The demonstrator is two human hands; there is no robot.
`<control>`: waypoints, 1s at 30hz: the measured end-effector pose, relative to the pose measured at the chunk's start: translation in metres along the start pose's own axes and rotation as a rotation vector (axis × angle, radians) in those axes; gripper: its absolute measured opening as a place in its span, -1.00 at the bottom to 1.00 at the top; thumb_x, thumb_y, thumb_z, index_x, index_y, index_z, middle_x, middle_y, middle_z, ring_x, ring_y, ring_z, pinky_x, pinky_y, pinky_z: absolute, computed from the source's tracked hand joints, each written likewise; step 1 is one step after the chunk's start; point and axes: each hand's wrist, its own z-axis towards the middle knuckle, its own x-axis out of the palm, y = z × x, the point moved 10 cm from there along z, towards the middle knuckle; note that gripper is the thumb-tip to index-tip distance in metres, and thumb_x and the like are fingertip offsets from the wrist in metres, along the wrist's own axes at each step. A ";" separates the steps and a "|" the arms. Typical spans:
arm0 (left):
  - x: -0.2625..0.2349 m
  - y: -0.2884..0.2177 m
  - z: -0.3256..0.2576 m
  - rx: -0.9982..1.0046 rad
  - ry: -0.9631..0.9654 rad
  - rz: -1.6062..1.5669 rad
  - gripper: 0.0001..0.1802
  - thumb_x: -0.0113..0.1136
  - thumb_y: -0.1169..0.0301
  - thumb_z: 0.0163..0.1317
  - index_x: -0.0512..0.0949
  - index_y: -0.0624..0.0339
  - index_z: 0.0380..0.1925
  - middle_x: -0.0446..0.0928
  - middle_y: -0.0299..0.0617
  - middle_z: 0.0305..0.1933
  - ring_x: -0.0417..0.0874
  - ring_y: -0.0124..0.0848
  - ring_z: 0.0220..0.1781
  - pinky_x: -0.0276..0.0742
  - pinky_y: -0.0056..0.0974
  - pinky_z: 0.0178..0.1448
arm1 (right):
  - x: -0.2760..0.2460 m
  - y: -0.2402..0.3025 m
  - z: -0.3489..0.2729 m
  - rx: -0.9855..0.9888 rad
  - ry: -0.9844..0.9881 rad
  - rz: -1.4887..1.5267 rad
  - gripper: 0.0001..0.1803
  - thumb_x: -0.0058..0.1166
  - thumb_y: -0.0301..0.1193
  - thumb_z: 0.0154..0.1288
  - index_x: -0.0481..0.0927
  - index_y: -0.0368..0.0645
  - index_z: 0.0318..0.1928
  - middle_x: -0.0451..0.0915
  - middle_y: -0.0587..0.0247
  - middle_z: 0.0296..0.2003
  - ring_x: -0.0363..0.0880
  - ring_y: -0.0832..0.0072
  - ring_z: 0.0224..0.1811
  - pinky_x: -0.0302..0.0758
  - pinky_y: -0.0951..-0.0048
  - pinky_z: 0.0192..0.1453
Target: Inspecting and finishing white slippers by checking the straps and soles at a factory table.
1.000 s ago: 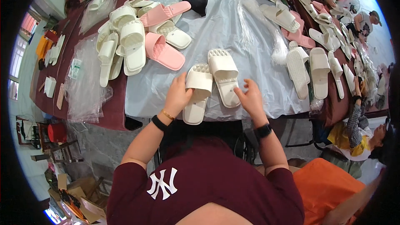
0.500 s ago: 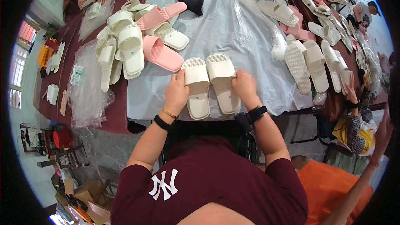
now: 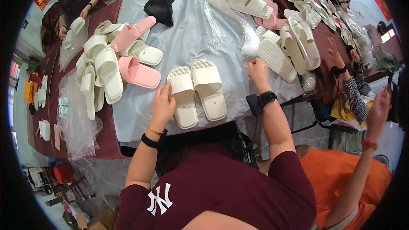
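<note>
Two white slippers [image 3: 198, 96] lie side by side on the grey plastic sheet before me, soles down and toe straps away from me. My left hand [image 3: 162, 105] is at the outer edge of the left slipper, its fingers and thumb closed against the side by the strap. Off to the right, clear of the pair, my right hand [image 3: 259, 76] is over the sheet with its fingers curled; whether anything is in them is hidden. Nearest to it are an upturned white slipper [image 3: 277, 60] and the end of a bundle of clear plastic bags [image 3: 250, 50].
Piled white slippers [image 3: 108, 74] and pink slippers [image 3: 139, 72] stand at the left, beside loose clear bags [image 3: 76, 115]. A black cloth pouch [image 3: 159, 10] lies farther back. More slippers [image 3: 301, 44] are heaped at the right. Co-workers sit around the table; one's raised arm [image 3: 366, 145] is close on my right.
My right hand has let go of the right slipper and moved right, toward the upturned slipper. The pair now lies closer together. The whole view has swung to the right.
</note>
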 end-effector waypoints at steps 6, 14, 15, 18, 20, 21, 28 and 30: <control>-0.016 -0.019 -0.005 0.083 -0.097 -0.007 -0.56 0.09 0.52 0.08 0.44 0.30 0.04 0.44 0.07 0.01 0.47 0.00 0.07 0.40 -0.09 0.14 | 0.008 0.006 0.012 0.046 -0.028 -0.025 -0.69 0.04 -0.22 0.17 0.64 -0.24 -0.40 0.63 -0.11 -0.39 0.62 -0.01 -0.30 0.52 0.07 -0.17; -0.017 -0.038 -0.013 0.138 -0.090 -0.052 -0.65 0.07 0.55 0.12 0.48 0.30 -0.03 0.47 0.04 -0.04 0.49 -0.06 0.00 0.42 -0.13 0.10 | 0.025 0.018 0.007 0.061 -0.006 -0.027 -0.72 -0.01 -0.26 0.14 0.63 -0.21 -0.43 0.61 -0.16 -0.43 0.62 -0.07 -0.34 0.55 0.00 -0.20; -0.017 -0.041 -0.014 0.162 -0.111 -0.041 -0.66 0.07 0.56 0.13 0.49 0.29 -0.04 0.47 0.03 -0.04 0.50 -0.08 -0.02 0.43 -0.14 0.07 | 0.023 0.015 0.001 0.056 0.007 -0.030 -0.72 -0.01 -0.26 0.14 0.63 -0.20 -0.43 0.62 -0.14 -0.43 0.61 -0.06 -0.34 0.55 0.01 -0.20; -0.020 -0.051 -0.014 0.178 -0.123 -0.078 -0.67 0.08 0.57 0.13 0.51 0.27 -0.05 0.49 0.01 -0.08 0.54 -0.12 -0.10 0.47 -0.16 0.01 | 0.019 0.031 -0.034 -0.010 0.155 -0.050 -0.77 -0.01 -0.33 0.08 0.65 -0.20 -0.42 0.63 -0.13 -0.40 0.62 -0.09 -0.31 0.57 0.04 -0.18; -0.021 -0.056 -0.020 0.154 -0.120 -0.112 -0.67 0.09 0.57 0.13 0.52 0.26 -0.06 0.51 0.00 -0.12 0.56 -0.14 -0.15 0.49 -0.17 -0.03 | 0.004 0.037 -0.066 -0.032 0.292 -0.012 -0.77 0.00 -0.33 0.05 0.64 -0.21 -0.44 0.62 -0.16 -0.42 0.61 -0.08 -0.32 0.55 0.02 -0.20; -0.012 -0.067 -0.018 0.196 -0.054 -0.147 -0.68 0.10 0.58 0.13 0.53 0.25 -0.06 0.52 0.00 -0.16 0.57 -0.16 -0.19 0.50 -0.18 -0.07 | 0.000 0.034 -0.084 -0.037 0.374 -0.014 -0.76 0.00 -0.33 0.04 0.64 -0.23 -0.46 0.61 -0.16 -0.44 0.61 -0.07 -0.33 0.55 0.02 -0.21; 0.056 -0.139 -0.045 0.532 0.344 -0.273 -0.71 0.18 0.53 0.09 0.56 0.20 -0.13 0.56 -0.04 -0.25 0.60 -0.10 -0.22 0.52 -0.15 -0.12 | -0.023 0.077 -0.199 -0.180 0.962 0.337 -0.75 0.05 -0.30 0.06 0.60 -0.25 -0.41 0.59 -0.05 -0.49 0.59 0.06 -0.42 0.49 0.19 -0.29; 0.068 -0.147 -0.056 0.603 0.445 -0.281 -0.72 0.19 0.51 0.09 0.57 0.20 -0.14 0.56 -0.05 -0.26 0.60 -0.08 -0.22 0.52 -0.14 -0.12 | -0.032 0.093 -0.206 -0.156 1.026 0.389 -0.74 0.06 -0.29 0.08 0.60 -0.26 -0.39 0.59 -0.03 -0.50 0.59 0.10 -0.44 0.49 0.21 -0.30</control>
